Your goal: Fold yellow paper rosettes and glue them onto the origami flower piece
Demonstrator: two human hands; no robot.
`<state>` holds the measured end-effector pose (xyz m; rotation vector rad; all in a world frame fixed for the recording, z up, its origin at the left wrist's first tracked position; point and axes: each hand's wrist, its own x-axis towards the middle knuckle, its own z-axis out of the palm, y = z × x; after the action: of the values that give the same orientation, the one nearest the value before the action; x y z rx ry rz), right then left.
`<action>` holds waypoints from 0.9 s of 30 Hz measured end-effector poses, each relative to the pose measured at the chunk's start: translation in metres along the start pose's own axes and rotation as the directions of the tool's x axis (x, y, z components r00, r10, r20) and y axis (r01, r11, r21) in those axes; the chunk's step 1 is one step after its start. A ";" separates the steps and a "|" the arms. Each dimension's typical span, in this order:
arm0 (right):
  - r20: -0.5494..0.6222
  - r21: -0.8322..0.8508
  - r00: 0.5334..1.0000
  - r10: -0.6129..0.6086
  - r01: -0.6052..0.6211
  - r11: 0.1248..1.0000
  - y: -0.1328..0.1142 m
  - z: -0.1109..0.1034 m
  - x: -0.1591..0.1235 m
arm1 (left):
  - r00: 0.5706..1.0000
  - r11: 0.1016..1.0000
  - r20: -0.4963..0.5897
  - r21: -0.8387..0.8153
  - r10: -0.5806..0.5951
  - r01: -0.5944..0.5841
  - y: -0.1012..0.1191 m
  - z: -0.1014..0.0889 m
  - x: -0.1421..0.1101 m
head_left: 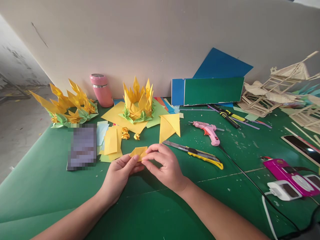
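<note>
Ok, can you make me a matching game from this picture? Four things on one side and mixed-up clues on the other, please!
Things:
1. folded paper
2. flask
3. craft knife
4. glue gun

Clues:
A. pink, lying down
B. standing between the two paper crowns
C. held between the left hand and the right hand
D. has a yellow handle

Right pairs: 1-C, 2-B, 3-D, 4-A
</note>
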<state>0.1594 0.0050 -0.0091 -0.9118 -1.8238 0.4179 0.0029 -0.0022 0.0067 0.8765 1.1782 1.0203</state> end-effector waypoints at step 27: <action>0.116 0.408 0.853 0.509 -0.508 0.758 0.002 0.006 0.000 | 0.994 0.972 0.009 0.208 0.111 -0.110 0.001 -0.002 -0.002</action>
<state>0.1543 0.0069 -0.0129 -1.0825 -1.3681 1.1165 0.0007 -0.0040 0.0079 1.1164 1.2662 0.9992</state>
